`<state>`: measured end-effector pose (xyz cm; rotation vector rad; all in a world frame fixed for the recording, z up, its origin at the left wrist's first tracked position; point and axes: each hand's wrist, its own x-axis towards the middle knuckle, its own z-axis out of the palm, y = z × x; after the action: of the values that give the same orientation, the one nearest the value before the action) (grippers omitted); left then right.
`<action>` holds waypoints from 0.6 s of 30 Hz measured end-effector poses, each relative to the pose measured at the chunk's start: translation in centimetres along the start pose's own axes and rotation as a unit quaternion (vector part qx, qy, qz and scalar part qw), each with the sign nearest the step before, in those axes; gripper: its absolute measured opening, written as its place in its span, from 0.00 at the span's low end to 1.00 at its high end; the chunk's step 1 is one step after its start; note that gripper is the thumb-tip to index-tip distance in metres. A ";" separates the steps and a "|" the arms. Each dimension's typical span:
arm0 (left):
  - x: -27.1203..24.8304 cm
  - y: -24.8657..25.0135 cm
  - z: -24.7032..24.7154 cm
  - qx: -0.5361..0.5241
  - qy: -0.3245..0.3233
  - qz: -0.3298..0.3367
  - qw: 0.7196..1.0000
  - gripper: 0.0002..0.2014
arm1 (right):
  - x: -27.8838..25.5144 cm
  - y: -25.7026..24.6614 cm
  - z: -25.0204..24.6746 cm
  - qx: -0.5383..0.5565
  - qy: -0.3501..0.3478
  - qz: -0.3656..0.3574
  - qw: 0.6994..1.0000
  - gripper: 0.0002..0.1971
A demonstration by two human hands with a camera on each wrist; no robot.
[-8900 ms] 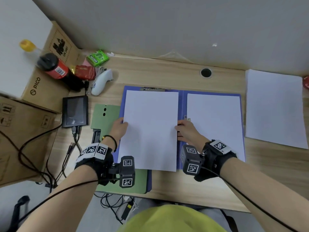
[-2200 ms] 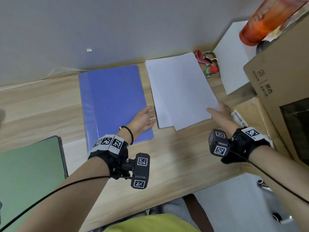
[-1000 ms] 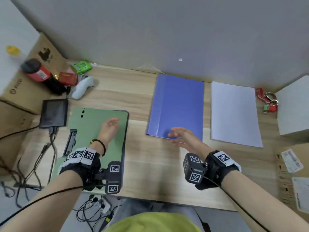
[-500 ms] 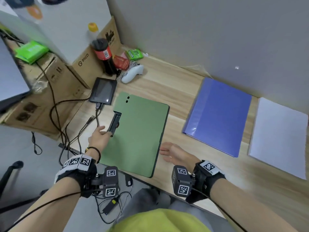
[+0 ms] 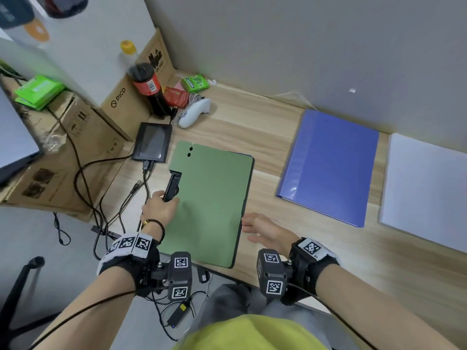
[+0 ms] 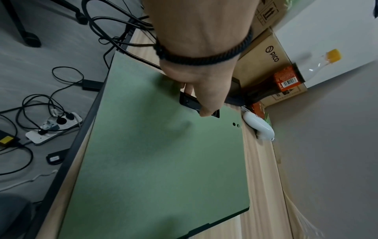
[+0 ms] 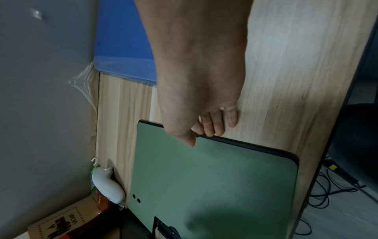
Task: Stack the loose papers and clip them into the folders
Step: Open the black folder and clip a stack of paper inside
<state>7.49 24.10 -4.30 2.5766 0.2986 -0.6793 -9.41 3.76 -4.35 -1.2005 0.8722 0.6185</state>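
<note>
Your left hand [image 5: 160, 207] pinches the black clip [image 5: 172, 186] at the green folder [image 5: 212, 198]'s edge; your right hand [image 5: 262, 229], fingers relaxed, touches the folder's opposite edge.

Desk [image 5: 265, 137] w/ folders [image 5: 209, 198], papers [image 5: 427, 188]

A closed folder [image 5: 209, 203] lies at the desk's [image 5: 252, 122] near left; a second folder [image 5: 331, 165] sits to its right, nearer the wall; a paper stack [image 5: 427, 190] lies right of that; a small screen [image 5: 151, 142] and a controller [image 5: 194, 113] sit behind the first folder; boxes [image 5: 75, 127] stand left of the desk.
</note>
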 end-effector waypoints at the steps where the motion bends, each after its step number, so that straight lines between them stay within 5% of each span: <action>1: 0.1 0.1 -0.1 -0.016 0.010 -0.001 1.000 0.28 | 0.1 0.0 0.0 0.002 0.001 0.001 1.000 0.16; 6: 0.4 0.1 -1.6 -0.045 0.006 0.057 0.997 0.20 | 0.8 0.0 0.0 0.014 0.010 0.011 1.000 0.20; 10: -0.2 0.8 -2.4 -0.037 0.037 0.137 0.989 0.23 | 0.7 -0.1 0.0 0.044 0.007 0.003 0.999 0.23; 18: -4.4 8.9 0.3 -0.100 0.030 0.205 0.973 0.21 | -2.6 -1.0 -4.3 0.154 0.094 -0.124 0.976 0.38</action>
<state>6.38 15.84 1.05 2.3607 -0.1410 -0.3970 -11.11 -0.54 -2.14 -1.0722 0.9214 0.1607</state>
